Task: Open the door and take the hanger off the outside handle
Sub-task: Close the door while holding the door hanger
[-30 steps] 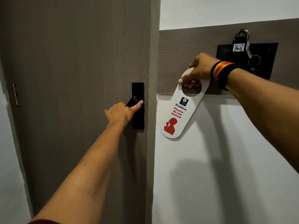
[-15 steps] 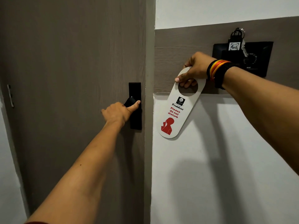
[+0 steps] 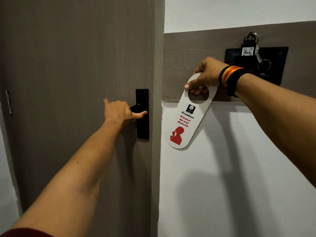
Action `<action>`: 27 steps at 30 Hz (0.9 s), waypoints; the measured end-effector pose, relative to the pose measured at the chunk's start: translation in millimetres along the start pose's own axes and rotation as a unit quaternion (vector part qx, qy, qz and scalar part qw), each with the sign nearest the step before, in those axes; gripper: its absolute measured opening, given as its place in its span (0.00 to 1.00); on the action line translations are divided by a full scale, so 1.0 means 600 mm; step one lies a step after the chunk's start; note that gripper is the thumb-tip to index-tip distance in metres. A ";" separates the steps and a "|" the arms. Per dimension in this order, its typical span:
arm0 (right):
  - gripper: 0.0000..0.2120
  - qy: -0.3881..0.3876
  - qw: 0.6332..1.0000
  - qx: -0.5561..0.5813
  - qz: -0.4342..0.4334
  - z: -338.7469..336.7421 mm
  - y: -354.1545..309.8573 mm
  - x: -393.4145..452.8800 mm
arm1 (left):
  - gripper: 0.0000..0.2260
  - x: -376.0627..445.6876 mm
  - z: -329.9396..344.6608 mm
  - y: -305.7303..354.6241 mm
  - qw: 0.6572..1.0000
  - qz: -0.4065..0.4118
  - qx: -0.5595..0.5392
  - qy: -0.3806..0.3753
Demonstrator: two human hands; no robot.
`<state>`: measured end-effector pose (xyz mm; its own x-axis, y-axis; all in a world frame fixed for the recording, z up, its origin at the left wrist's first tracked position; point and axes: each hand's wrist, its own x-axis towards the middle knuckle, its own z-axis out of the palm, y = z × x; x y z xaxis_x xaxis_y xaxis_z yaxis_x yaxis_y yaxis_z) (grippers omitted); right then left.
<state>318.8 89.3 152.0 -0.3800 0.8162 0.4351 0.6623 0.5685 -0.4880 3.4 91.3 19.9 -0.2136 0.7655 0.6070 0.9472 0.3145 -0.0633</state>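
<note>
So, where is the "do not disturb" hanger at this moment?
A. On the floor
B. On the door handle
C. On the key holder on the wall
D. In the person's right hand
D: the right hand pinches the hanger at its top by the round hole, while the left hand grips the door handle.

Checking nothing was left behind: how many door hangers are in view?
1. The door hanger is pinched at its top in the right hand, held against the wall beside the door. The outside handle is hidden, so another may hang there.

White wall point(image 3: 239, 185), grey wood-grain band point(image 3: 188, 53), black switch panel point(image 3: 273, 65) (keys hanging)
</note>
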 end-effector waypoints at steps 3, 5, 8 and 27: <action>0.16 -0.003 1.000 0.000 0.003 0.000 -0.002 0.001 | 0.46 0.000 -0.017 -0.005 0.999 0.033 0.030 -0.012; 0.17 -0.006 1.000 -0.001 0.005 -0.002 -0.003 -0.001 | 0.47 -0.002 -0.025 -0.007 0.998 0.036 0.046 -0.020; 0.17 -0.016 1.000 -0.001 0.009 -0.003 -0.005 -0.003 | 0.48 -0.005 -0.026 -0.009 0.997 0.018 0.060 -0.035; 0.13 -0.032 0.998 0.053 -0.029 -0.058 -0.164 -0.171 | 0.14 -0.219 -0.259 0.085 0.789 0.162 -0.569 -0.167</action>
<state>314.9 -54.1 181.8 -0.4584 0.7850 0.4168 0.5676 0.6194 -0.5424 117.0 -80.5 60.2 0.2126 0.8668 0.4511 0.5263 -0.4905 0.6945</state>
